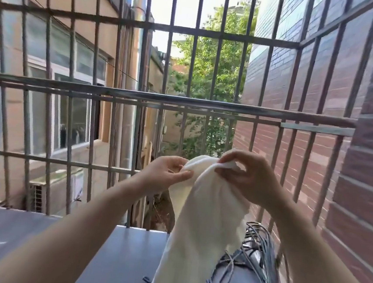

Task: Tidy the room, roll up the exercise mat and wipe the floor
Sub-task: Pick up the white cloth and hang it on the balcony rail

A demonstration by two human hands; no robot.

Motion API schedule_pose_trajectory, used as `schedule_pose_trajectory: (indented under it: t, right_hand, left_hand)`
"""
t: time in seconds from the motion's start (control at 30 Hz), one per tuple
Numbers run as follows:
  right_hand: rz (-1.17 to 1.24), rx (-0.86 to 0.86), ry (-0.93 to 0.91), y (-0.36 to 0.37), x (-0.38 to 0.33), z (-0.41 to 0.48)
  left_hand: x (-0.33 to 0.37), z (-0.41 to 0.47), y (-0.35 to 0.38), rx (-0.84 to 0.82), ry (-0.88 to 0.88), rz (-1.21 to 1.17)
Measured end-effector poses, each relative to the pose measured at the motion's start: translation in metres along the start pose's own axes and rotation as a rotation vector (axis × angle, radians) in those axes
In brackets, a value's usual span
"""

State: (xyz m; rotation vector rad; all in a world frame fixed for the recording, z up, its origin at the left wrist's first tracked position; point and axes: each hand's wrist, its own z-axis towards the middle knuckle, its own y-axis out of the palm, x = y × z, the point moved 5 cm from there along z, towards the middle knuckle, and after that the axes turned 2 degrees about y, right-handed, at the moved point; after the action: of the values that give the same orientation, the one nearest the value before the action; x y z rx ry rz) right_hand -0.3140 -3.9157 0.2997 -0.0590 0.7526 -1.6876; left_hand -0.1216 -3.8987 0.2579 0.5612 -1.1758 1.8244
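Note:
A white cloth hangs in front of me, held up at its top edge by both hands. My left hand pinches the cloth's left top corner between thumb and fingers. My right hand grips the right top part, with a fold of cloth bunched between its fingers. The cloth drapes down over the grey ledge to the bottom of the frame. No exercise mat or floor is in view.
A metal window grille with horizontal rails closes off the space ahead. Below lies a grey ledge with a tangle of dark cables at the right. A brick wall stands at the right; buildings and a tree lie beyond.

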Motion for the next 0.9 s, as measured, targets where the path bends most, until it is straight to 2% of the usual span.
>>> schedule_pose_trajectory:
  t: [0.13,0.27,0.4,0.57,0.63,0.77,0.9]
  right_hand:
    - [0.011,-0.077,0.035,0.002,0.014,0.005]
    - [-0.002,-0.122,0.218,0.001,0.026,0.003]
    - [0.105,-0.371,0.386,0.021,0.031,0.003]
    - [0.335,-0.534,0.46,0.044,0.018,0.008]
    - [0.332,-0.462,0.44,0.058,0.016,0.017]
    - [0.192,-0.152,0.362,0.069,0.013,0.043]
    - [0.125,-0.054,0.254,0.057,0.0,0.078]
  left_hand:
    - [-0.001,0.01,-0.013,0.063,0.04,-0.026]
    - [0.007,0.022,-0.029,0.159,0.083,-0.02]
    - [0.013,0.033,-0.039,0.163,0.113,0.028]
    - [0.015,0.032,-0.058,0.235,0.174,0.117]
    - [0.015,0.03,-0.067,0.258,0.179,0.131]
    - [0.016,0.032,-0.09,0.312,0.184,0.16]
    - [0.028,0.044,-0.119,0.363,0.218,0.141]
